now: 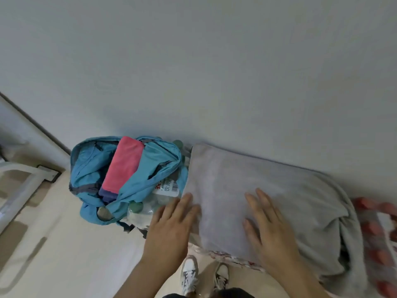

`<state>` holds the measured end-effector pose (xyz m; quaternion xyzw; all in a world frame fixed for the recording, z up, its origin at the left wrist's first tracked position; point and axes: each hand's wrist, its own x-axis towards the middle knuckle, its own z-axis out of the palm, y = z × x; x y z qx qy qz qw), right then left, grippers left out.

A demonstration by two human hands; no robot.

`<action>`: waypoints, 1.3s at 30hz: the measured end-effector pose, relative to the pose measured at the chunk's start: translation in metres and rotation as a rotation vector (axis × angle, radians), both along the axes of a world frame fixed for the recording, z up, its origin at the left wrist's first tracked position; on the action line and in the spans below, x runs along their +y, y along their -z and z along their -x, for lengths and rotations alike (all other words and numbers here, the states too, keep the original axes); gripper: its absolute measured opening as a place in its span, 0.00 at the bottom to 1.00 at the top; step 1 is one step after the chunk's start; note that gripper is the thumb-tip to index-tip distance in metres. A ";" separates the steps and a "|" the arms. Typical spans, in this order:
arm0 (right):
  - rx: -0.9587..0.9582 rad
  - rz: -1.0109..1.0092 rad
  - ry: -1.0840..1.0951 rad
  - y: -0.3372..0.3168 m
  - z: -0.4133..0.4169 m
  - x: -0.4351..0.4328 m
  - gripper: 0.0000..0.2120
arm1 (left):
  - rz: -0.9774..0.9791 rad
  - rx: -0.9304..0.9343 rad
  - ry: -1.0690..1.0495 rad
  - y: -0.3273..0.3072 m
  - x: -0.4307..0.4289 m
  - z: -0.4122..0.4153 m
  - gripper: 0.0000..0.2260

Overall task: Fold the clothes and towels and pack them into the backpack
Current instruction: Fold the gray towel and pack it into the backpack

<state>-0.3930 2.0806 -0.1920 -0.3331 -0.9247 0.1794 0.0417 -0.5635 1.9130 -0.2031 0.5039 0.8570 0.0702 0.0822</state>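
Observation:
A grey towel (268, 186) lies spread over a low stack against the wall, bunched at its right end. My left hand (174, 220) lies flat with straight fingers on the towel's left edge. My right hand (266, 224) presses flat on the towel's middle, fingers spread. To the left sits an open blue backpack (90, 173) with a folded pink towel (123, 164) standing inside it, a dark blue cloth under it.
Packs of water bottles (150, 205) lie under the backpack and towel. Red-capped bottles (378, 229) sit at the far right. The wall rises right behind. A white metal frame (23, 175) stands at the left. My shoes (189, 274) are on the floor below.

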 end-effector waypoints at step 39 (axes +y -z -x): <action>0.518 0.177 0.485 -0.021 -0.202 0.123 0.04 | -0.090 -0.649 0.383 -0.072 0.255 -0.162 0.08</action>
